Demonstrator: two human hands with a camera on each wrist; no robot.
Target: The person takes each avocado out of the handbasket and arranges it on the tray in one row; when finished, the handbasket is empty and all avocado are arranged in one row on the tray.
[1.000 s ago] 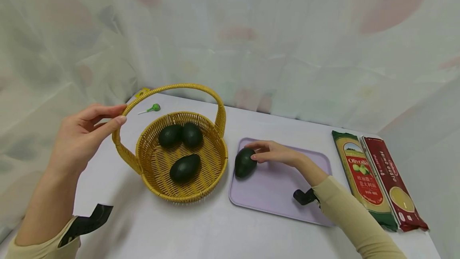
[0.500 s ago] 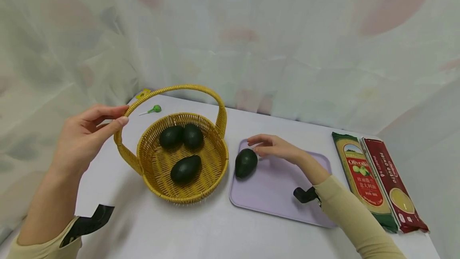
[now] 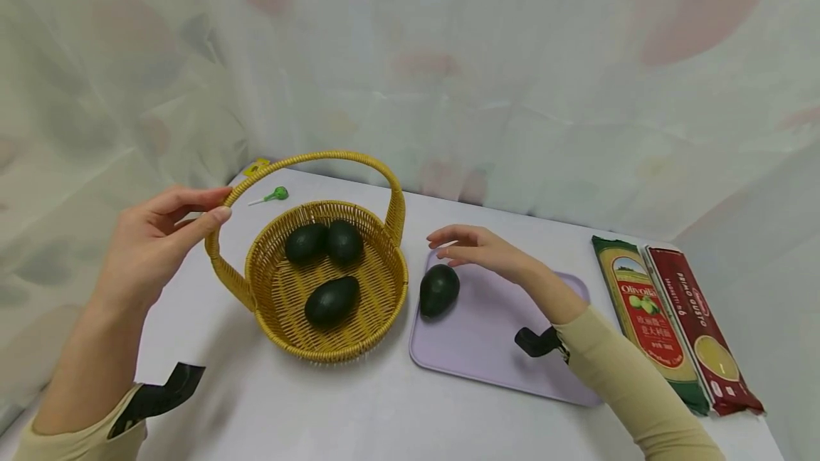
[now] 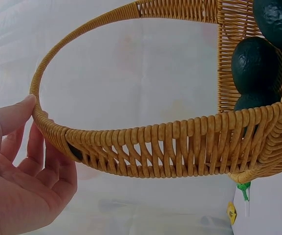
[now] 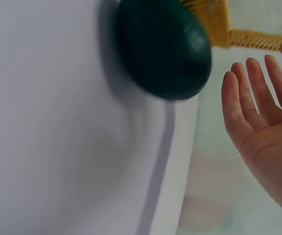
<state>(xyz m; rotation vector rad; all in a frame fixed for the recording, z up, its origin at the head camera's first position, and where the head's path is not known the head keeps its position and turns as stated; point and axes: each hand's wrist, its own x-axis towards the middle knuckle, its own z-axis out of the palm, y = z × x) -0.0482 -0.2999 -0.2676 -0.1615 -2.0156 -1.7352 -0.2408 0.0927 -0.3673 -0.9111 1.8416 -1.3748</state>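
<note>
I see the left hand point(image 4: 26, 183) pinching the handle point(image 4: 177, 131) of the wicker basket point(image 4: 277, 152); dark avocados point(image 4: 254, 63) sit inside the basket, and a green lollipop point(image 4: 244, 189) lies on the bench point(image 4: 275, 210) beyond the basket.

I get even, diffuse light in the head view, with soft shadows on the tabletop point(image 3: 307, 411). My left wrist view looks duller, though the basket point(image 4: 170, 147) is crisp and small glints sit on its avocados point(image 4: 255, 66). On the right wrist, the near avocado point(image 5: 165, 54) and tray point(image 5: 53, 147) blur, while the fingers point(image 5: 261, 88) look sharper.
</note>
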